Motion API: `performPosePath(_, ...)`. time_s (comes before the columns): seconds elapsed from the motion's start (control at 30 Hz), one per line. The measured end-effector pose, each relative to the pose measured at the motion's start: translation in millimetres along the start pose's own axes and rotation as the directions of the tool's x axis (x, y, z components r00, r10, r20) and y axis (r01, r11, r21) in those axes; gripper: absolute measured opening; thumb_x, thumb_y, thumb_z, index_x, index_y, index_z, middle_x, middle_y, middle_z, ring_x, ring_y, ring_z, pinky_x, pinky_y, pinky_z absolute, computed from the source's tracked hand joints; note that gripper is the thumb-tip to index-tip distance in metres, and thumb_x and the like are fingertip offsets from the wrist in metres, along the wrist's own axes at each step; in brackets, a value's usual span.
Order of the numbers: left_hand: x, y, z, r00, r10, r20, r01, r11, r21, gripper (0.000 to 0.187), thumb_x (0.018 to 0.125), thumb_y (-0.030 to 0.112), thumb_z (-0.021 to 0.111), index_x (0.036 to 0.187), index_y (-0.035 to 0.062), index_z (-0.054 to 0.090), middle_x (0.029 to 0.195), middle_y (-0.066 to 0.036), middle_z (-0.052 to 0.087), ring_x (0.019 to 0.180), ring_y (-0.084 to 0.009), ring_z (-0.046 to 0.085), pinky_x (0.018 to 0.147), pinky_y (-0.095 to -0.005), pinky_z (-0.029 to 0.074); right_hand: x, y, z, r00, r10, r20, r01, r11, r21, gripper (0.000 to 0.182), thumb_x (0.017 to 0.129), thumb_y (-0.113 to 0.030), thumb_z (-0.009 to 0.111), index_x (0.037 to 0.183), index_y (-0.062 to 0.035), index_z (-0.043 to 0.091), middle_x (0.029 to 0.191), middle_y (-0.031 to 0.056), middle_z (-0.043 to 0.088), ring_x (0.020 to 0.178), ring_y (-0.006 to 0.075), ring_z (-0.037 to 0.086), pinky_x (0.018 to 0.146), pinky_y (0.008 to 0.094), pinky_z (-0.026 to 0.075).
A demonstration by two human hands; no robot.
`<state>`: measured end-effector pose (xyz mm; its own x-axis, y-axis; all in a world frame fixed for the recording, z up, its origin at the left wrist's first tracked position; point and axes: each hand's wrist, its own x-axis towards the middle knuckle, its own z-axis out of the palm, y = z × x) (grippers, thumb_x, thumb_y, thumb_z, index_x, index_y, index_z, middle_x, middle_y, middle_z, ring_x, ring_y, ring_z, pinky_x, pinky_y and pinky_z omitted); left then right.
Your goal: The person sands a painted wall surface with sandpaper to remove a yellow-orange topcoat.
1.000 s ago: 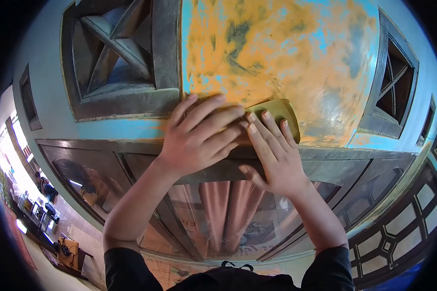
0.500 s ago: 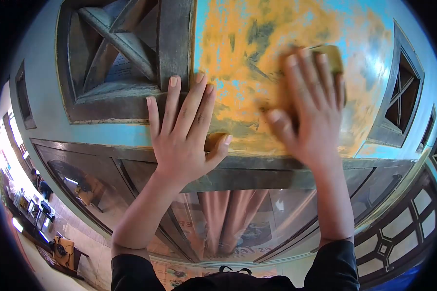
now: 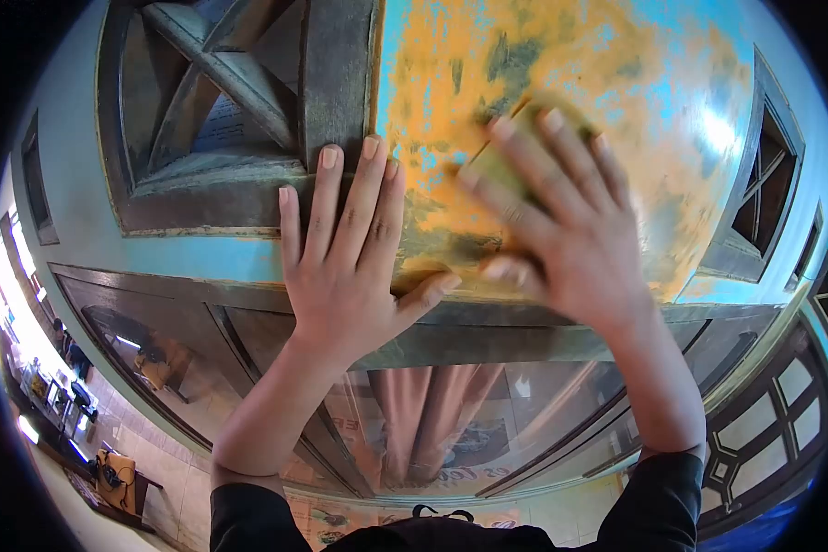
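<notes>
My right hand (image 3: 580, 244) presses an olive-yellow rectangular pad (image 3: 503, 167) against the wall, its fingers spread over the top. Motion blurs the fingertips and the pad's edges. Under the pad is a wall patch coloured orange and blue with dark smudges (image 3: 515, 60). My left hand (image 3: 340, 281) lies flat with fingers apart, holding nothing. Its fingertips rest by the dark wooden frame (image 3: 340, 87) and the left border of the patch, while its thumb reaches over the lower edge toward the right hand.
A dark wooden opening with crossed bars (image 3: 221, 69) is set in the wall at upper left, and a similar one (image 3: 759, 198) at right. Below my hands runs a dark wooden beam (image 3: 488, 336) over glass panes with a pinkish curtain (image 3: 423, 414) behind. A brown chair (image 3: 120, 478) stands lower left.
My right hand has slid the pad left across the patch and turned, its fingers now slanting up and left. The left hand stays nearly in place.
</notes>
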<state>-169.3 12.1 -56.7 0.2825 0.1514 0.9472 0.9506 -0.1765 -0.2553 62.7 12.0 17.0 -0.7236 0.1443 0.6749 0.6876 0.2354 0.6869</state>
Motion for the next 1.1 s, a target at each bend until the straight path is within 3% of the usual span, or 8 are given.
performPosePath(0.1,-3,0,-1,0.999,0.008,0.035,-0.009,0.999,0.039,0.104,0.090,0.079,0.040,0.150,-0.0056,0.036,0.158,-0.022,0.037,0.148,-0.0401,0.030,0.120,-0.0573,0.012,11,9,0,0.983,0.121,-0.136,-0.121,0.993,0.008,0.068,0.092,-0.075,0.034,0.143,-0.0346,0.056,0.157,0.0053,0.042,0.145,0.0366,0.036,0.117,0.0546,0.026)
performPosePath(0.27,-5,-2,0,0.999,0.004,0.033,-0.005,0.999,0.045,0.108,0.088,0.081,0.038,0.150,-0.0082,0.035,0.157,-0.026,0.036,0.148,-0.0404,0.031,0.120,-0.0575,0.012,5,0,-3,0.996,-0.090,0.025,0.088,0.994,0.057,0.069,0.092,-0.074,0.038,0.143,-0.0319,0.057,0.157,0.0091,0.041,0.144,0.0384,0.036,0.117,0.0540,0.026)
performPosePath(0.4,-6,-1,0,1.000,-0.016,0.018,0.016,0.999,0.040,0.112,0.087,0.083,0.038,0.150,-0.0096,0.034,0.157,-0.027,0.035,0.148,-0.0403,0.031,0.120,-0.0573,0.013,22,15,-4,0.990,0.072,-0.122,-0.077,0.996,-0.035,0.069,0.089,-0.077,0.035,0.142,-0.0382,0.056,0.158,0.0065,0.041,0.144,0.0368,0.038,0.118,0.0525,0.026)
performPosePath(0.5,-4,3,2,0.996,-0.087,-0.025,0.087,0.996,-0.014,0.100,0.091,0.078,0.035,0.144,-0.0054,0.046,0.155,-0.020,0.043,0.147,-0.0339,0.035,0.120,-0.0574,0.014,10,-16,-1,1.000,-0.027,0.007,0.027,0.997,0.075,0.069,0.090,-0.077,0.035,0.142,-0.0380,0.056,0.157,0.0080,0.041,0.144,0.0378,0.037,0.118,0.0543,0.026)
performPosePath(0.6,-5,0,1,0.999,-0.039,0.025,0.038,0.998,0.040,0.116,0.083,0.085,0.041,0.150,-0.0094,0.033,0.157,-0.027,0.034,0.148,-0.0392,0.030,0.120,-0.0567,0.012,15,-3,3,0.996,-0.061,-0.062,0.063,0.998,0.027,0.070,0.090,-0.077,0.034,0.142,-0.0366,0.057,0.156,0.0087,0.043,0.144,0.0382,0.038,0.116,0.0558,0.028)
performPosePath(0.9,-4,1,1,0.998,-0.066,-0.012,0.066,0.998,-0.022,0.104,0.088,0.081,0.036,0.145,-0.0051,0.045,0.155,-0.019,0.042,0.147,-0.0341,0.035,0.120,-0.0578,0.012,17,0,3,0.991,-0.125,-0.053,0.129,0.989,0.077,0.070,0.093,-0.076,0.029,0.140,-0.0342,0.060,0.156,0.0083,0.044,0.143,0.0366,0.040,0.114,0.0583,0.030)
performPosePath(1.03,-5,2,2,0.997,-0.071,-0.009,0.071,0.997,-0.015,0.106,0.086,0.083,0.036,0.145,-0.0049,0.044,0.156,-0.018,0.042,0.147,-0.0342,0.034,0.120,-0.0579,0.012,40,15,8,0.968,-0.041,-0.246,0.040,0.999,-0.012,0.069,0.094,-0.076,0.026,0.139,-0.0375,0.060,0.156,0.0060,0.043,0.144,0.0356,0.039,0.116,0.0562,0.029)
performPosePath(1.1,-5,1,2,0.998,-0.070,-0.001,0.070,0.997,-0.015,0.107,0.086,0.083,0.037,0.146,-0.0048,0.044,0.156,-0.018,0.041,0.148,-0.0342,0.034,0.120,-0.0579,0.012,31,-1,2,0.985,-0.046,-0.166,0.051,0.998,0.024,0.067,0.095,-0.074,0.028,0.139,-0.0354,0.060,0.156,0.0063,0.044,0.144,0.0360,0.039,0.116,0.0561,0.029)
